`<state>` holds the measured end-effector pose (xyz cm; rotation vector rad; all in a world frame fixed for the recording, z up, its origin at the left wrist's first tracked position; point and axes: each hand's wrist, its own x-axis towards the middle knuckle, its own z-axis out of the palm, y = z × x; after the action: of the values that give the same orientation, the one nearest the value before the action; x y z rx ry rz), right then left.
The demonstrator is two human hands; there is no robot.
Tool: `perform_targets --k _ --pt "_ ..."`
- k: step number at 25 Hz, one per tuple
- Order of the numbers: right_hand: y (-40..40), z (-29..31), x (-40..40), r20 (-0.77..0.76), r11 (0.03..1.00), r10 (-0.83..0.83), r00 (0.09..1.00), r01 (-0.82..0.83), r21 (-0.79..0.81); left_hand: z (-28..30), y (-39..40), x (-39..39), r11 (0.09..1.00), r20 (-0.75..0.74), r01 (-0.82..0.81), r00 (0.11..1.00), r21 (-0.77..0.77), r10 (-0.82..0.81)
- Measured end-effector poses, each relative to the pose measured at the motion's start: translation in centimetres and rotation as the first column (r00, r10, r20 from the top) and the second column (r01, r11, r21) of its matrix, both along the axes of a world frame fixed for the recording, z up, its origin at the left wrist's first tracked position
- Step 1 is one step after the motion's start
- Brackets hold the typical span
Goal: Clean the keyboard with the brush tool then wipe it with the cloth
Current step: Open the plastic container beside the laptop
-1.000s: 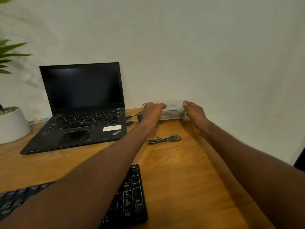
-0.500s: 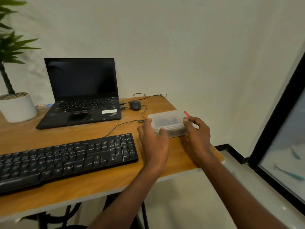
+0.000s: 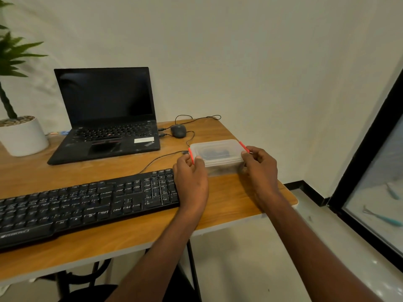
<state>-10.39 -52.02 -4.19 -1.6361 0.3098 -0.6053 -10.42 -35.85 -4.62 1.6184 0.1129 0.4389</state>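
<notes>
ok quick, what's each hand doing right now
Left hand: closed on the left end of the plastic box.
Right hand: closed on its right end.

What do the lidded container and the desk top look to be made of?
Container: translucent, frosted-looking plastic; dark contents show dimly through the lid, and it has red-orange side clips. Desk top: wood or wood-look laminate, smooth warm brown with visible grain; which one cannot be told.
</notes>
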Motion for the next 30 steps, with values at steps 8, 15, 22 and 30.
perform_targets --k 8,15,22,30 --pt "0.0 -0.2 0.3 0.001 0.999 -0.006 1.000 0.006 0.044 0.3 0.0 2.0 0.989 -0.093 -0.138 0.985 0.054 0.142" --pt "-0.8 0.8 1.8 -0.159 0.996 -0.088 0.983 0.091 0.008 0.4 -0.8 2.4 0.945 -0.121 -0.237 0.956 0.224 0.268" --pt "-0.1 0.7 1.8 -0.134 0.972 -0.231 0.964 0.223 -0.075 0.6 -0.9 2.4 0.930 -0.146 -0.266 0.940 0.254 0.309" --pt "0.4 0.7 1.1 -0.062 0.957 -0.253 0.966 0.240 -0.166 0.5 -0.5 1.3 0.972 -0.005 -0.215 0.976 0.095 0.216"
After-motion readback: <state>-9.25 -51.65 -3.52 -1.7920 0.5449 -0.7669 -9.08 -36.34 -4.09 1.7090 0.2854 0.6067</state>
